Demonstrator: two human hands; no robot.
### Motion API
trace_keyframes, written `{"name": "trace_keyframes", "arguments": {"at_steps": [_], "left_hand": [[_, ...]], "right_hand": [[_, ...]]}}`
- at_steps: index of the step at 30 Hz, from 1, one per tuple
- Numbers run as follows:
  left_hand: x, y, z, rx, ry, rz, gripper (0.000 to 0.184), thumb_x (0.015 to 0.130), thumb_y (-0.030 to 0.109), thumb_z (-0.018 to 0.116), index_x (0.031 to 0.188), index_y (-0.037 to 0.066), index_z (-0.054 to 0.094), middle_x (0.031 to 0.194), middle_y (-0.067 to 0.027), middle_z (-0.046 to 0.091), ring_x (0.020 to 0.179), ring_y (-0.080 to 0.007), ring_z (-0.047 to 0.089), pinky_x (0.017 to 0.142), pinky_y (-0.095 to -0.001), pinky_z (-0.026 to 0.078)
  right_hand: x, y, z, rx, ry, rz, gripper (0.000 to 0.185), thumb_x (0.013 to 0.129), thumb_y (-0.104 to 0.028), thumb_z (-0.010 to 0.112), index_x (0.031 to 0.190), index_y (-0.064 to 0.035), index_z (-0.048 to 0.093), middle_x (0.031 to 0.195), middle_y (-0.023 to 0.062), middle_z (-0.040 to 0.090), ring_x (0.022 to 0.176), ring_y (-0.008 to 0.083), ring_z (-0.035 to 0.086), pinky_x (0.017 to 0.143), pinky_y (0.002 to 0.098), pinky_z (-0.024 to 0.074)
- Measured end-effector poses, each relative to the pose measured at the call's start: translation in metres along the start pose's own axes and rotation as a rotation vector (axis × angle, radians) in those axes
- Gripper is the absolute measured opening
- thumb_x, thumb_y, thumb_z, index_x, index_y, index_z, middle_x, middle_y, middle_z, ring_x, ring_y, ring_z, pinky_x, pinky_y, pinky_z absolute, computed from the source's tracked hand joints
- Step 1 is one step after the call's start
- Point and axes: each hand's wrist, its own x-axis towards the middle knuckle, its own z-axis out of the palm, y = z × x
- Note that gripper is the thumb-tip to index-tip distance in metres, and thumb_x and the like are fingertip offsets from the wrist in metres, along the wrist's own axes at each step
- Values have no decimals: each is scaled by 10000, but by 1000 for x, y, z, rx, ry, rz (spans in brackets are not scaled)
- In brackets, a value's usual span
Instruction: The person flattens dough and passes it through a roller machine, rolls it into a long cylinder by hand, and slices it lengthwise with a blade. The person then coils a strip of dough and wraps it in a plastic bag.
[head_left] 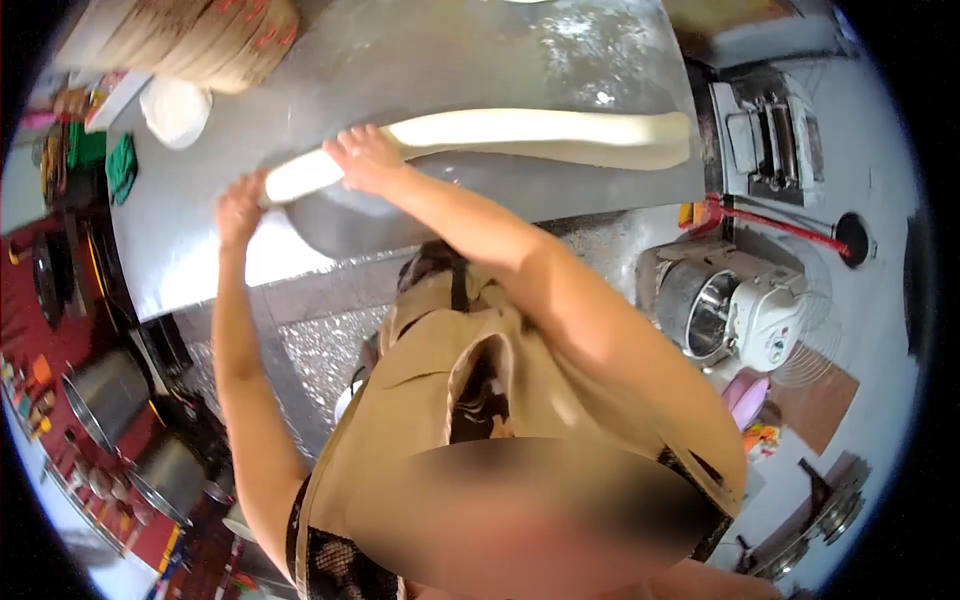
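A long, pale roll of dough (pixel 520 130) lies across the metal table (pixel 350 225), its right part wide and flattened near the table's right edge. At the roll's narrow left end, my left hand (pixel 240 205) has its fingers wrapped round the tip. Further along, my right hand (pixel 365 158) curls over the top of the roll, its fingers bent around the dough. Between the two hands a short, smooth stretch of dough shows.
Stacked bamboo steamers (pixel 200 40) stand at the back left, beside a white bag or bowl (pixel 176 112) and a green cloth (pixel 121 170). A mixer (pixel 740 310) and a roller machine (pixel 775 140) are on the right. Metal pots (pixel 110 400) sit at the lower left.
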Motion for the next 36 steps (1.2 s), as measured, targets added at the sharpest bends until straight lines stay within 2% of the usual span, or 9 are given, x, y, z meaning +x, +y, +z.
{"name": "trace_keyframes", "arguments": {"at_steps": [2,13,18,20,22,25,27,32,36], "left_hand": [[25,36,-42,-191,-253,-263,707,672,180,802,1303,246,488,1219,-67,578,1140,-305,536,962,-460,400],[26,-13,-72,-345,-87,-67,641,700,22,717,1289,197,536,1093,-97,621,990,-326,604,843,-427,496],[47,-3,-57,-327,-435,-319,873,695,140,791,1454,226,367,1391,-164,445,1246,-351,450,1022,-454,376],[59,18,-71,-33,-494,-359,923,685,183,817,1472,207,335,1453,-169,389,1313,-368,382,1076,-482,314],[72,39,-62,-250,-53,-241,996,679,237,836,1495,153,271,1517,-180,300,1377,-398,266,1120,-532,195],[137,194,-83,-840,202,-127,225,770,209,760,890,49,658,904,-123,670,873,-321,629,796,-421,471],[186,308,-91,-762,187,-98,221,808,281,727,788,73,654,808,-100,649,775,-299,615,729,-424,458],[231,466,-84,-545,116,-45,545,847,427,625,1244,67,526,1309,-135,530,1205,-297,492,1038,-485,348],[164,478,-95,-522,4,134,650,819,441,619,1380,156,454,1425,-55,449,1295,-269,423,1072,-470,310]], "right_hand": [[-6,9,5,-53,50,-42,689,709,-360,749,1304,-119,498,1058,125,596,1014,306,564,844,437,446],[-19,30,-22,30,-156,93,648,700,-383,767,1229,-99,524,1073,165,597,1044,332,580,940,472,419],[-19,51,-48,120,-171,70,707,756,-441,718,1334,-114,474,1145,168,576,1112,347,535,967,483,403],[-39,77,-73,92,328,156,674,779,-443,699,1326,-103,501,1194,156,561,1163,337,495,969,492,396],[-65,151,-107,340,447,304,612,791,-510,660,1224,-87,568,1195,161,549,1158,356,508,994,512,374],[-133,258,-151,-141,437,633,551,866,-512,559,1208,-80,585,1298,142,515,1221,358,480,1050,565,309],[-173,305,-153,-229,410,699,556,868,-509,558,1226,-83,577,1341,138,499,1242,356,469,1063,561,296],[-273,324,-156,-247,6,541,580,885,-508,529,1334,-140,514,1396,140,461,1321,381,369,1082,572,252],[-354,257,-160,-253,284,639,596,863,-527,526,1335,-162,521,1411,143,445,1329,376,356,1063,603,247]]}}
